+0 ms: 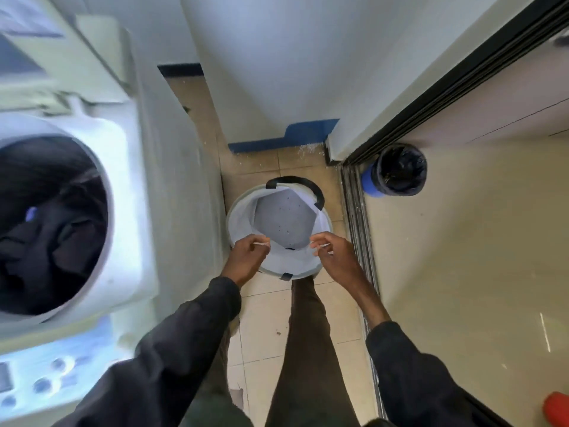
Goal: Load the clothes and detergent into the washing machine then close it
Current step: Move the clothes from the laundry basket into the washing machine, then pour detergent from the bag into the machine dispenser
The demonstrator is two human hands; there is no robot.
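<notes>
The top-loading washing machine stands at the left with its lid raised, and dark clothes lie inside the drum. Just beside it on the tiled floor sits a white laundry basket with black handles, its liner bare inside. Above the basket's near rim, the left hand and the right hand each have their fingers pressed together, pinching a thin white cord; the hands are apart.
</notes>
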